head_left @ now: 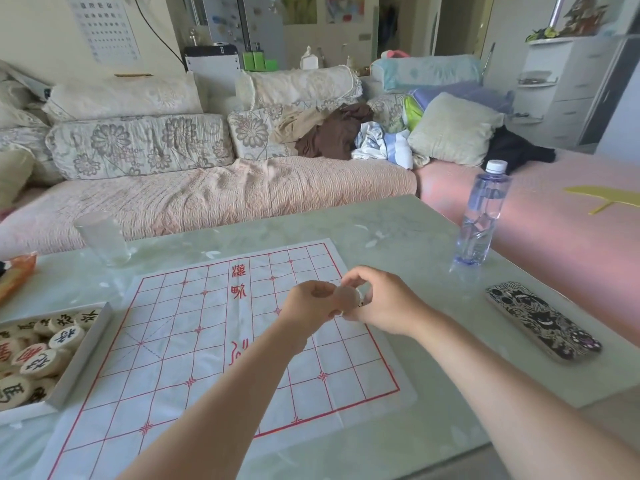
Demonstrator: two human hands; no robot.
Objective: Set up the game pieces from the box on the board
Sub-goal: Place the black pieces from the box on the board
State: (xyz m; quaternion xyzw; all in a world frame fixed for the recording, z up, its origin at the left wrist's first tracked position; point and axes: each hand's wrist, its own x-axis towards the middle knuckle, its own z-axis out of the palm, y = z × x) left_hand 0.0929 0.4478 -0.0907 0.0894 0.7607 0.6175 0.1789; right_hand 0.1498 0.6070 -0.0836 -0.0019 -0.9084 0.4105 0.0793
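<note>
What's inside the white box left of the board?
Round pale wooden game pieces with black or red characters, heaped in the shallow white box. Lower ones are covered by others.

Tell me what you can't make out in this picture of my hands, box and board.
Head view only:
The piece held between left hand and right hand: fingers cover its face, character unreadable.
The box: cut off by the left edge, piece count unknown.
The board: forearms hide part of its near half.
The orange packet: mostly outside the left edge.
</note>
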